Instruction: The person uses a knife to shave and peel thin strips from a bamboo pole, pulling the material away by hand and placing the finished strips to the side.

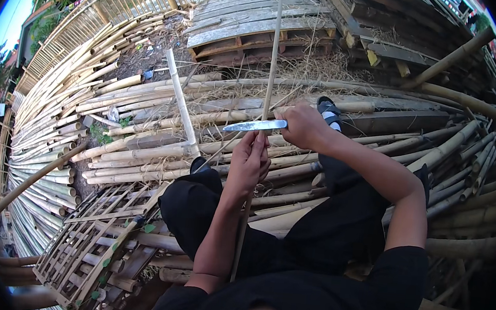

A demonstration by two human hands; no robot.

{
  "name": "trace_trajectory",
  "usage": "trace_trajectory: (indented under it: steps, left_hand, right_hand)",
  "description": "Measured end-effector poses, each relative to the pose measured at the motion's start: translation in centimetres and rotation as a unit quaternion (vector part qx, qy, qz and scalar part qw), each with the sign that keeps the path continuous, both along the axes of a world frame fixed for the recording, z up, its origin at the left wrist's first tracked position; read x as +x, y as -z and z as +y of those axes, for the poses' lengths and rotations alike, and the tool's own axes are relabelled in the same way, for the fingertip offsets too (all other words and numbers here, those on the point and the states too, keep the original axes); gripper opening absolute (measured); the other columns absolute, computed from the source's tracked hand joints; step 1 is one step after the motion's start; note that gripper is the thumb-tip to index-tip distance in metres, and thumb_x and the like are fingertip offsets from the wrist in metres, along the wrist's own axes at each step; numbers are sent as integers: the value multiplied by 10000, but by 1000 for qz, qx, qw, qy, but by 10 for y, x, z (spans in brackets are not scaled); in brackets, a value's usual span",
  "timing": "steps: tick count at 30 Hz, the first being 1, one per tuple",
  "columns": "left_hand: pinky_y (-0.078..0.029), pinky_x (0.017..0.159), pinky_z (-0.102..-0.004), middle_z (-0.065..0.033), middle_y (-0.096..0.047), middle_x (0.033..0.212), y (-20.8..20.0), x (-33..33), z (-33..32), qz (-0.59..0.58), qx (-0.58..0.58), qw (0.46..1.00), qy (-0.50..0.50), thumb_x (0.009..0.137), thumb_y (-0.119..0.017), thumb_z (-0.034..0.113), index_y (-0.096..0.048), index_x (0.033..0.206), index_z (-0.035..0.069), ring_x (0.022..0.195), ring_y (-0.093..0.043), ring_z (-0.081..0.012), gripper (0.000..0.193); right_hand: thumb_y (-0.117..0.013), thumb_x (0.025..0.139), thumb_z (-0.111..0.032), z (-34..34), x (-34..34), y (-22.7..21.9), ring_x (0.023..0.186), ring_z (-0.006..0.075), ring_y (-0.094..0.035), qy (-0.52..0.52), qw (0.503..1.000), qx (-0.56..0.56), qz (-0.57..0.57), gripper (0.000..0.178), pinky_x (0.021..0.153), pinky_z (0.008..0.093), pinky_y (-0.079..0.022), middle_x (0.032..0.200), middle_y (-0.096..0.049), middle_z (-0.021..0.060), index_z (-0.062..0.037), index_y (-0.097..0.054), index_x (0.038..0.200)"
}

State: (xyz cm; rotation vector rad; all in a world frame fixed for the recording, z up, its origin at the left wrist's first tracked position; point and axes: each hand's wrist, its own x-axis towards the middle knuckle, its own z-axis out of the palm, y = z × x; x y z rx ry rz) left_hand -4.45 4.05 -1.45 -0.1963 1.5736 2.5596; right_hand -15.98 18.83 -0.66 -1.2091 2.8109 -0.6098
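Note:
My left hand is closed round a long thin bamboo strip. The strip runs from my lap, up through the hand and away toward the wooden pallets. In my right hand is a knife, gripped by its handle, which the fingers mostly hide. Its bright blade points left and lies across the strip, just beyond my left fingertips. Whether the edge bites into the strip I cannot tell.
Bamboo poles lie under and around my legs. A split bamboo piece leans up left of the strip. Wooden pallets stand beyond, a slatted bamboo frame lies at lower left, and a bamboo fence runs behind.

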Motion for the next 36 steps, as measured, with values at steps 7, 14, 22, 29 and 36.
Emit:
trace_trajectory:
  steps: [7,14,22,29,36]
  left_hand:
    - [-163,327,-205,74,-252,526,0,5,2,-19,8,1000,5,1009,-408,254,-447,934,85,355,-207,-23,189]
    - [-160,320,-207,75,-251,519,1,4,-5,13,16,1000,21,1015,-388,240,-445,931,87,349,-208,-24,183]
    - [-182,358,-203,70,-278,542,-2,4,1,3,-31,1000,5,1015,-391,220,-444,910,60,402,-213,-12,199]
    - [-173,324,-202,82,-252,516,-2,12,6,-32,-5,999,35,1010,-402,235,-444,945,86,351,-210,-21,168]
    - [-163,330,-201,80,-263,529,2,16,-11,-10,-15,1000,6,1011,-398,246,-451,933,82,360,-201,-16,189]
  right_hand:
    - [-567,724,-186,4,-30,1,735,383,-630,84,996,40,4,191,706,452,-511,717,-627,213,-38,-672,782]
    - [-589,806,-268,60,-123,-14,825,392,-644,405,911,-77,-5,331,721,469,-501,808,-632,282,54,-657,835]
    - [-562,756,-198,13,-22,13,752,396,-625,58,997,41,-25,203,733,473,-497,744,-642,210,-26,-670,766]
    - [-545,760,-205,28,-78,4,862,368,-645,158,979,122,35,250,777,465,-512,837,-657,228,6,-673,802]
    - [-564,826,-282,87,-116,-15,821,400,-645,417,907,-55,25,341,754,459,-515,827,-658,238,38,-665,889]
